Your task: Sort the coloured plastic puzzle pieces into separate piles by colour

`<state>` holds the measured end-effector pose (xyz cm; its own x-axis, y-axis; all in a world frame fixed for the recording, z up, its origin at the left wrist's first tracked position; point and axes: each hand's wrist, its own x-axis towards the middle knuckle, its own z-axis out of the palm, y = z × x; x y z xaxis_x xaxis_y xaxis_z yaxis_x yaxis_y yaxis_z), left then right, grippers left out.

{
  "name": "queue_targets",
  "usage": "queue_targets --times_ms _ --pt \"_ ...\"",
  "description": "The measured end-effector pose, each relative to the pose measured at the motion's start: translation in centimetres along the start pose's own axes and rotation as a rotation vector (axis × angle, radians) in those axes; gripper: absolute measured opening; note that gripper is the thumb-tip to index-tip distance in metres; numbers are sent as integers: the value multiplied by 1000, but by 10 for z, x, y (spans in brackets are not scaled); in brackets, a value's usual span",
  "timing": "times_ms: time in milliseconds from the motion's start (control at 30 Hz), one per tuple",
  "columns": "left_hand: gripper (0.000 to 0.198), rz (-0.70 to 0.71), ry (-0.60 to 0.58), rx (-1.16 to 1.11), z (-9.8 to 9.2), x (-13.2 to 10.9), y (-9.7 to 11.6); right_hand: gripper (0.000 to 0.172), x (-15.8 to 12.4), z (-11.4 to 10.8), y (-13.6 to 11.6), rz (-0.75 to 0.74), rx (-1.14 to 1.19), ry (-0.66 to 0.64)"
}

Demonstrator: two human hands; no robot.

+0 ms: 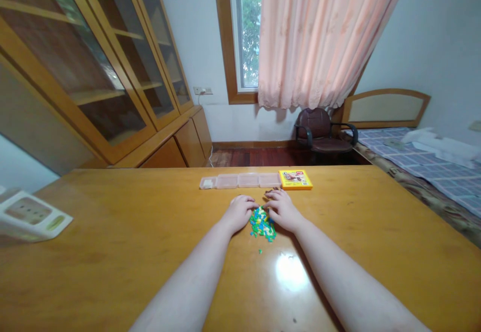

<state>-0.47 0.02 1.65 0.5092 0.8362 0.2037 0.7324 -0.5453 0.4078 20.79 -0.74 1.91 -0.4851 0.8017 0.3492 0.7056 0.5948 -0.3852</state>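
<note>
sitting between the bare left hand [240, 214] and bare right hand [284, 212], the loose pile of tiny green, blue and yellow plastic-looking pieces [262, 226] seems light, hard, easily scattered, best pinched by edges. whether either hand's fingers are clamped, i cannot tell. beyond, on the glossy orange-brown wooden counter [143, 221], the flat yellow box [295, 180] bears unreadable print.

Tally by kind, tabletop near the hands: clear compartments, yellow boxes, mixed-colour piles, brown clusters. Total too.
Clear plastic compartments: 4
Yellow box: 1
Mixed-colour pile of small pieces: 1
Brown cluster, partly behind the right hand: 1
Total: 7; single pieces too small to count.
</note>
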Motion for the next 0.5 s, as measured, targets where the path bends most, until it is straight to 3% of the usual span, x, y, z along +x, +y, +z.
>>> queue_targets --times_ms 267,500 --pt "33 -24 -8 -27 1 1 2 39 1 6 0 90 -58 -125" --pt "33 -68 78 -81 -6 1 -1 28 3 2 0 17 32 -35"
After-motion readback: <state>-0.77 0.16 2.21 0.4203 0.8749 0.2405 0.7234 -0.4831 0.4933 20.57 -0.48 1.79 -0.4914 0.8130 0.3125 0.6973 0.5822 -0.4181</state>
